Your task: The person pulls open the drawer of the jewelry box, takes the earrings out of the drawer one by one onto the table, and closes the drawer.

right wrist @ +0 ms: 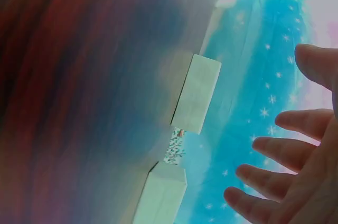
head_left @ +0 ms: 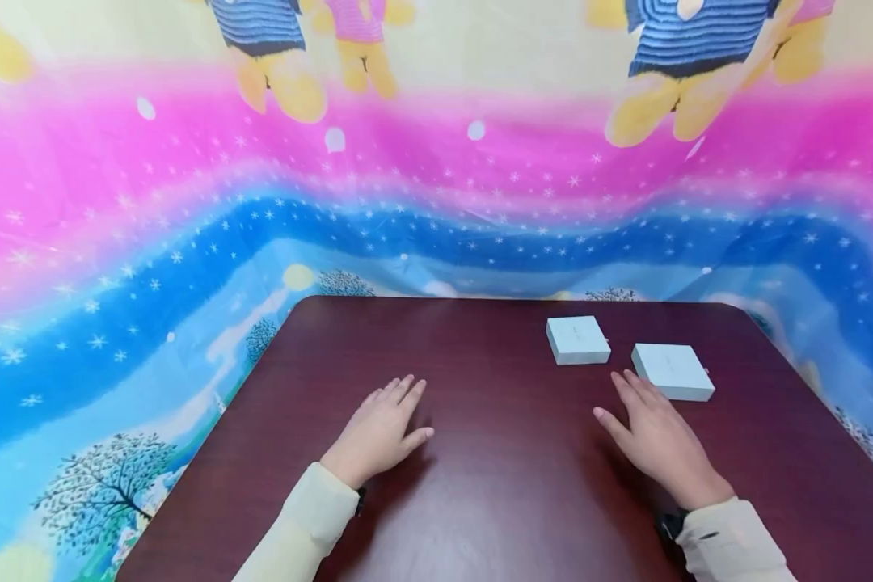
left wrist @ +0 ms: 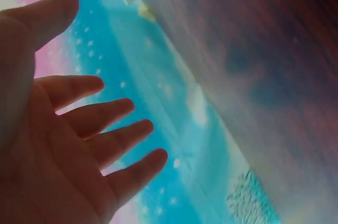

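Note:
Two flat white boxes lie on the dark red-brown table: a smaller-looking left box towards the back and a right box closer in. My right hand hovers over the table just in front of the right box, fingers extended, holding nothing. Its fingertips overlap the box's near left corner in the head view; the right wrist view shows them apart from both the left box and the right box. To the left, my left hand is held above the table with spread, straight fingers and an empty palm.
The table has rounded far corners. Behind it and along its sides hangs a printed cloth in pink and blue, with snowflakes, trees and bears. Dark bands circle both wrists beneath pale sleeves.

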`<state>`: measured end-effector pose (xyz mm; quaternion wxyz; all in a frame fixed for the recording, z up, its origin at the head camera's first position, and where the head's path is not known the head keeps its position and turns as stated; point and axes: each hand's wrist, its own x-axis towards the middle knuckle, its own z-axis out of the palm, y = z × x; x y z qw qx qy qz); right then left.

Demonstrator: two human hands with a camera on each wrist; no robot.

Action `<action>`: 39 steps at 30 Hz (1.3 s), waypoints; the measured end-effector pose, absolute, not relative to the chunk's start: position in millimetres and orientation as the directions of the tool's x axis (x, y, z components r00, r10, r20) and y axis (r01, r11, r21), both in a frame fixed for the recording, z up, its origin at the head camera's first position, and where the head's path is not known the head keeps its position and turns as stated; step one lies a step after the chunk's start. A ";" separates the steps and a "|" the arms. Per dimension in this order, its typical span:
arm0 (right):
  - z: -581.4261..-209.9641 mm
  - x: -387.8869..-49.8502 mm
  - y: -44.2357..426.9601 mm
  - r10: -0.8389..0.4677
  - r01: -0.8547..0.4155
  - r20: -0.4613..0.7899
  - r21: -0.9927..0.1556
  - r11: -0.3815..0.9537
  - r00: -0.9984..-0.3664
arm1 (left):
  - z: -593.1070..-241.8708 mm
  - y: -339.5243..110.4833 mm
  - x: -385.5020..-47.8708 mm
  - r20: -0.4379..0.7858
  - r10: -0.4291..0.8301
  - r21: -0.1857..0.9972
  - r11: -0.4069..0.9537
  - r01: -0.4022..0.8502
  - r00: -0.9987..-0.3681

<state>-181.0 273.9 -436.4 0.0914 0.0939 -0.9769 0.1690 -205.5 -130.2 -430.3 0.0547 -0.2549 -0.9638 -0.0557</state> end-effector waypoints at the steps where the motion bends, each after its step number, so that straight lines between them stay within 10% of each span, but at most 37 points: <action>1: -437.8 -178.9 275.1 -0.155 -0.215 0.208 -0.304 0.928 -0.966 | -432.4 -128.9 -205.0 0.133 0.503 0.080 0.854 0.515 -0.854; 39: -431.2 -246.6 291.8 -0.067 -0.103 0.095 -0.462 0.881 -0.993 | -426.4 -52.5 -304.1 -0.027 0.687 0.063 0.726 0.685 -0.726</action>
